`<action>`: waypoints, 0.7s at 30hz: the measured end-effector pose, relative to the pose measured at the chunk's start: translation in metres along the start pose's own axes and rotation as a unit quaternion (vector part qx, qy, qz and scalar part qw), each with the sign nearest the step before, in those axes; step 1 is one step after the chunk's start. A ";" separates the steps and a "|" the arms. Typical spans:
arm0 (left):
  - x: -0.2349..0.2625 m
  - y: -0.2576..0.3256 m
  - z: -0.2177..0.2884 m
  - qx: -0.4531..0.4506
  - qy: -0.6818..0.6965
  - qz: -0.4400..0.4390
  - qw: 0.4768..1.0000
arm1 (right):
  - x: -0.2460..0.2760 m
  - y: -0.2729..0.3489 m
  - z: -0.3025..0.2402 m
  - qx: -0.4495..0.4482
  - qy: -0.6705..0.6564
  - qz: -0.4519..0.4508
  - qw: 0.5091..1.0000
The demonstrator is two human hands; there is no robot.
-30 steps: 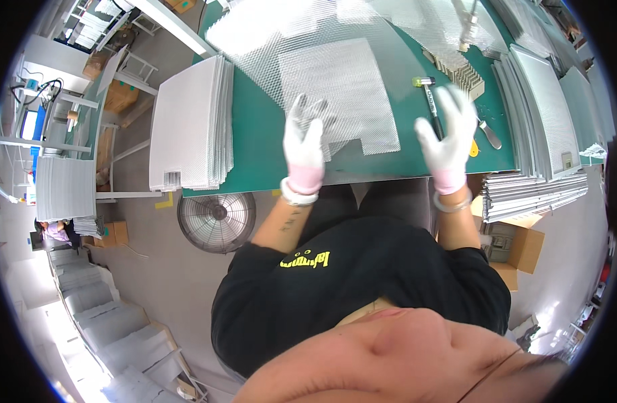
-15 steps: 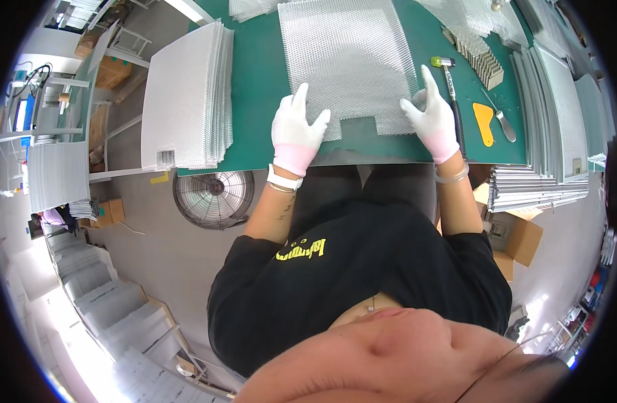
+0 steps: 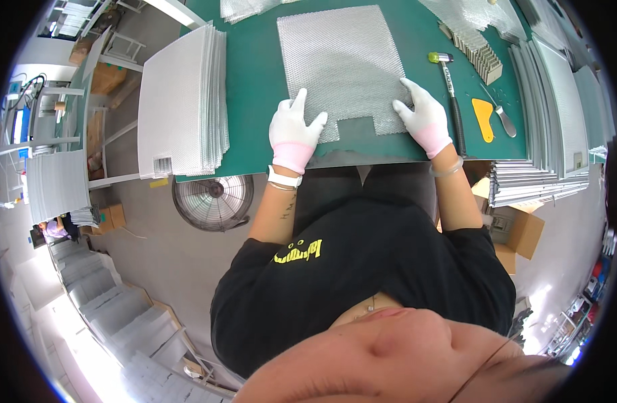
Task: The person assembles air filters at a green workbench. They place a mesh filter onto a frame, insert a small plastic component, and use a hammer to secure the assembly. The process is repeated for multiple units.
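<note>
A silver mesh sheet (image 3: 342, 60) with a rectangular notch in its near edge lies flat on the green tabletop. My left hand (image 3: 296, 131), in a white glove with a pink cuff, is at the sheet's near left corner, thumb and fingers spread. Gloved the same way, my right hand (image 3: 422, 119) is at the right edge, its fingers apart and their tips at the sheet's border. Neither hand is closed around the sheet. Right of that hand lies a hammer (image 3: 449, 84) with a yellow-green head and black grip.
A stack of mesh sheets (image 3: 181, 101) stands at the table's left. To the right are a yellow scraper (image 3: 484, 119), a putty knife (image 3: 503, 121), a row of beige metal pieces (image 3: 480, 57) and stacked panels (image 3: 557, 107). A floor fan (image 3: 213, 201) stands below the table edge.
My right hand has moved left and slightly down, along with the sheet's right edge. The sheet now sits straighter and farther from the hammer. My left hand has barely moved.
</note>
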State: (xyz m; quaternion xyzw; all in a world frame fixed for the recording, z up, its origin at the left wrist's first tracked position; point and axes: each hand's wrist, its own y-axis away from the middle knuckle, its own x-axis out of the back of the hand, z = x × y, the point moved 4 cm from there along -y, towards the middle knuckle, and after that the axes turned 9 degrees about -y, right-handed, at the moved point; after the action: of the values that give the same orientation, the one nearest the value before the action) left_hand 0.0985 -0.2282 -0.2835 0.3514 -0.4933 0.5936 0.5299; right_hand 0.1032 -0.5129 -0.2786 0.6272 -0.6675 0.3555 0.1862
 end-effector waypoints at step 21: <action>0.009 0.020 -0.003 -0.173 -0.074 -0.104 0.977 | 0.180 -0.064 0.158 0.180 0.302 0.040 0.935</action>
State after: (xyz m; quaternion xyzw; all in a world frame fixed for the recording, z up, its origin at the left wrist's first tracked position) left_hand 0.0772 -0.2222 -0.2800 0.3470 -0.5873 0.4135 0.6031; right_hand 0.1701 -0.7487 -0.2452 0.4859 -0.5297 0.6492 0.2485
